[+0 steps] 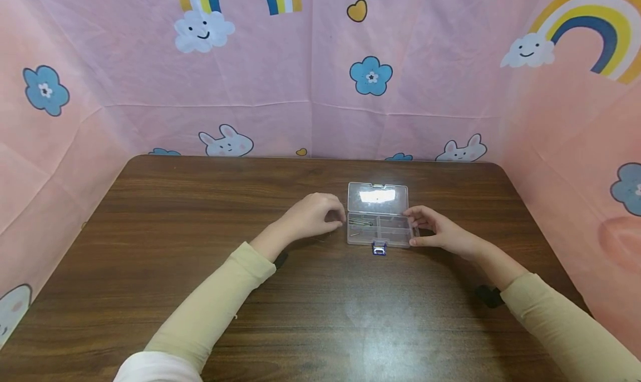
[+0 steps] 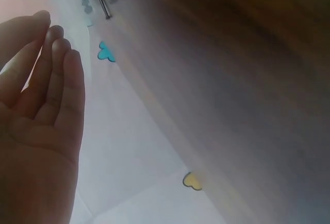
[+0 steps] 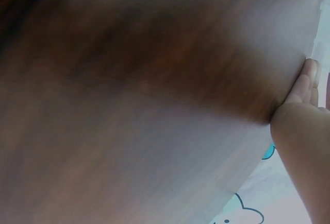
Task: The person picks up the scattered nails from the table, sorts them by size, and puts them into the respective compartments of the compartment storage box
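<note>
A small transparent plastic compartment box (image 1: 393, 237) lies on the table with its lid (image 1: 378, 197) raised at the back. Several long thin metal nails (image 1: 360, 222) lie in its back left compartment, and a shorter one (image 1: 355, 234) in the front left. My right hand (image 1: 438, 233) grips the box's right end, thumb at the front corner and fingers farther back. Beside the left end hovers my left hand (image 1: 315, 215), its fingers loosely bent and thumb near the index fingertip. In the left wrist view nothing shows between those fingers, and two nails (image 2: 102, 1) appear beyond them.
A blue-edged latch (image 1: 379, 249) hangs from the box's front edge. The dark wood table (image 1: 210, 198) is enclosed by a pink printed cloth (image 1: 280, 76) at the back and sides. Black bands (image 1: 488, 296) show at both wrists.
</note>
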### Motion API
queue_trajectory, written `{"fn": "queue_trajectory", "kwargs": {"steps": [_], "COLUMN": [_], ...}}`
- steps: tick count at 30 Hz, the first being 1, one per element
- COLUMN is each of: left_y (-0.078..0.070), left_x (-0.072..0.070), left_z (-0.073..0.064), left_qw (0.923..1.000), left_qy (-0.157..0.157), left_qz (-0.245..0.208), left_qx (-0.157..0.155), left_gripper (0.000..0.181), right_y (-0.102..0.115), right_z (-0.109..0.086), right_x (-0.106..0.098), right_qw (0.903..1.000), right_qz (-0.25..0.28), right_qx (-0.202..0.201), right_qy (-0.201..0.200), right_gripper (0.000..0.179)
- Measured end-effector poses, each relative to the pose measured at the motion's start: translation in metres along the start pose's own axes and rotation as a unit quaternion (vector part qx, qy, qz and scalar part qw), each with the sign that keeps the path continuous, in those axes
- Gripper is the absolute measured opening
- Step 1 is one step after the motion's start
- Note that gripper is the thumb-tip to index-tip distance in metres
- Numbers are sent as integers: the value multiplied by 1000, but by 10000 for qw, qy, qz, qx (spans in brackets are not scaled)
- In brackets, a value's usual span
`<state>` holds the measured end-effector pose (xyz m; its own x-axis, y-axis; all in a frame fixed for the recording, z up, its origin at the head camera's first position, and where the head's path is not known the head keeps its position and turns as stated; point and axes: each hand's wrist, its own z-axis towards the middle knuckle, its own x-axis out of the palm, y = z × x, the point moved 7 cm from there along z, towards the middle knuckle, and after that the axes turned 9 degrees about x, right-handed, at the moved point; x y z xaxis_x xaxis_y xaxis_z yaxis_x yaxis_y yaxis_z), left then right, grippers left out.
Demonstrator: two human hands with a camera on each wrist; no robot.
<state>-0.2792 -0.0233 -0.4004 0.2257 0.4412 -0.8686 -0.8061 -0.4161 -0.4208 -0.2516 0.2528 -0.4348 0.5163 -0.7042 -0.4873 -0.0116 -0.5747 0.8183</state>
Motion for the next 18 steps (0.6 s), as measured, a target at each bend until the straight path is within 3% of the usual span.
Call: {"fn": "queue_trajectory", "kwargs": {"steps": [18], "left_y": [18], "left_x": [-3], "left_z": [-27], "left_qw": [9974], "left_qy": [629], "left_qz": [-321], "left_qx": [-140], "left_gripper": [9], "right_y": [1], "right_z": [-1], "right_x": [0], "right_qw": [10000], "right_qz": [28], "right_qx": [36], "right_qy": [5], "right_gripper": [61]}}
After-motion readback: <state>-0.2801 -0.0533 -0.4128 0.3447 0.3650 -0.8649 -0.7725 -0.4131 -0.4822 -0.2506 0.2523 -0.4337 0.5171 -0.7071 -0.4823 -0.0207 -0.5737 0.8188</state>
